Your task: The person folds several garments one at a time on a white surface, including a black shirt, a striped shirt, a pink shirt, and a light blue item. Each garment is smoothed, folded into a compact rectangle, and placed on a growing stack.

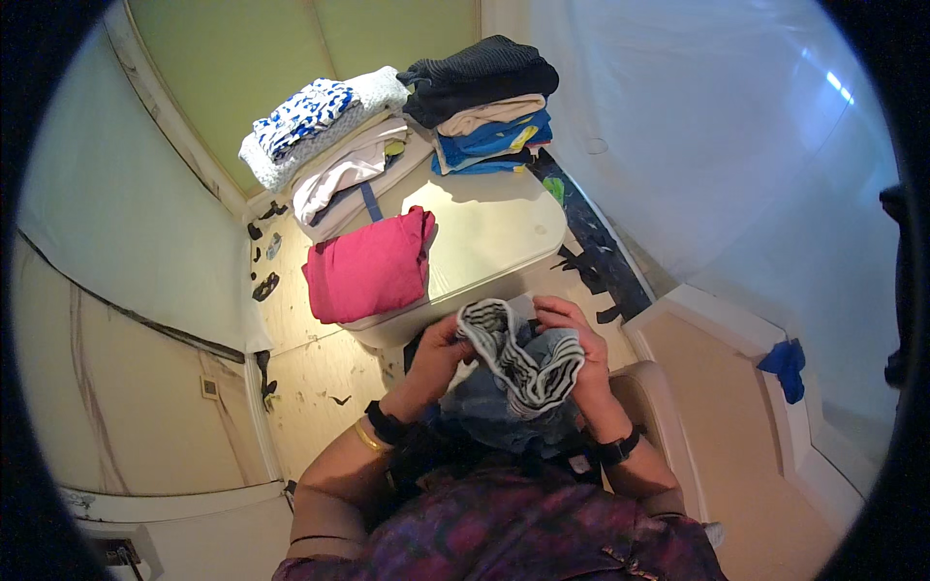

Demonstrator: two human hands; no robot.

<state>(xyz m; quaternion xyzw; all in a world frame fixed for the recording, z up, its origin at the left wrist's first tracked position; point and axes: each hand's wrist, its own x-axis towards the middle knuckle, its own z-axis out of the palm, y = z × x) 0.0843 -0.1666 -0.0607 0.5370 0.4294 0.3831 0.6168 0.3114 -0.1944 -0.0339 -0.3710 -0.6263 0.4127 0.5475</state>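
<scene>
Over my lap hangs a grey-blue garment [476, 399] with a black-and-white striped band [534, 378]. The band's opening faces up towards me. On its left edge, my left hand [439, 352] grips the cloth between thumb and fingers. My right hand [585, 341] holds the opposite side, with its fingers spread around the outside of the band. The lower part of the garment lies bunched and in shadow. Just beyond my hands, a folded pink cloth item [369, 267] rests at the near left corner of a cream table [494, 225].
Two stacks of folded clothes stand at the table's far side: a pale stack topped by a blue-and-white piece [305, 116], and one topped by a dark knit [483, 72]. Dark scraps [267, 287] litter the floor. A blue cloth [785, 370] hangs on the right panel.
</scene>
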